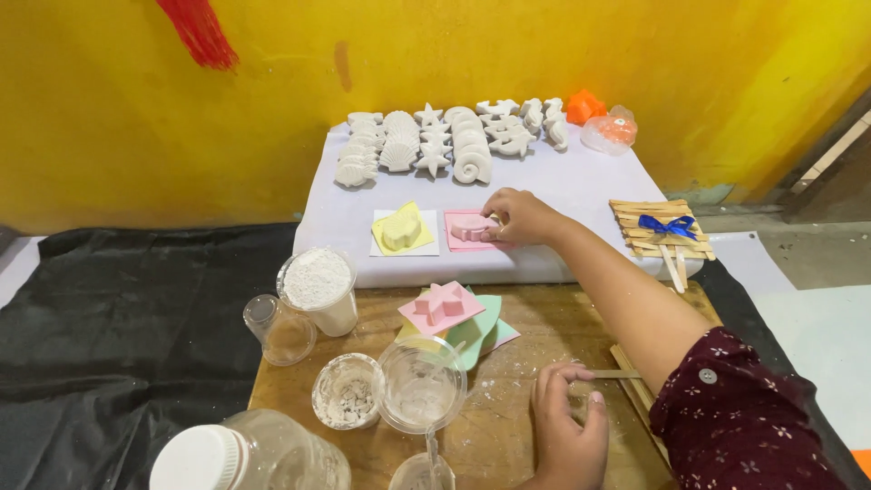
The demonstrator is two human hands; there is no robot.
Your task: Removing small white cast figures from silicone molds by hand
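My right hand [519, 216] reaches across onto a white raised board [581, 186], fingertips pinching the right edge of a pink mould [463, 227] filled with pale plaster. A yellow mould [402, 229] lies just left of it. My left hand [570, 426] rests on the wooden board [535, 322] in front of me, fingers curved and holding nothing, with a thin wooden stick [619, 374] just beyond its fingertips.
White plaster sea-shape casts [435, 141] line the back of the white board, with orange moulds [599, 120] at the right. A stick raft with a blue bow [664, 229] lies at the right. Near me stand a pink star mould [442, 306], powder cup [319, 289], clear cups [421, 383] and a jar [245, 458].
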